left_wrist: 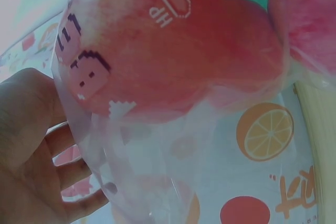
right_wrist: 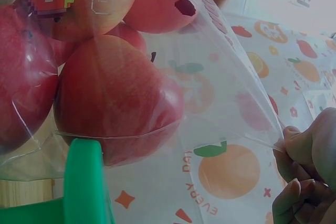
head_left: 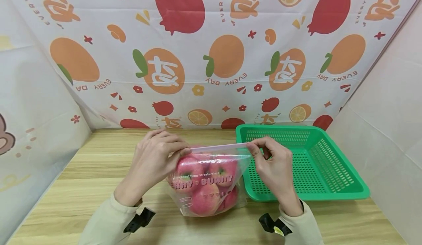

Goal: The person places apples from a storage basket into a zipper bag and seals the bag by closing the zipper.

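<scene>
A clear zip bag (head_left: 242, 164) printed with pink "BUNNY" lettering stands upright on the table, holding several red apples (head_left: 204, 201). My left hand (head_left: 155, 159) grips the left end of its pale pink top strip, thumb in front and fingers behind. At the opposite top corner, my right hand (head_left: 275, 166) pinches the strip between thumb and fingers, as the right wrist view shows too. The strip is stretched nearly straight between both hands. In the left wrist view, the fingers (left_wrist: 73, 174) lie against the bag's side. Whether the strip is sealed cannot be made out.
A green plastic basket (head_left: 357, 192) with perforated walls stands right of the bag, close beside it, with no fruit visible inside. Under everything is a light wood-grain table (head_left: 99, 171). A fruit-printed cloth (head_left: 197, 62) hangs at the back, with white side panels.
</scene>
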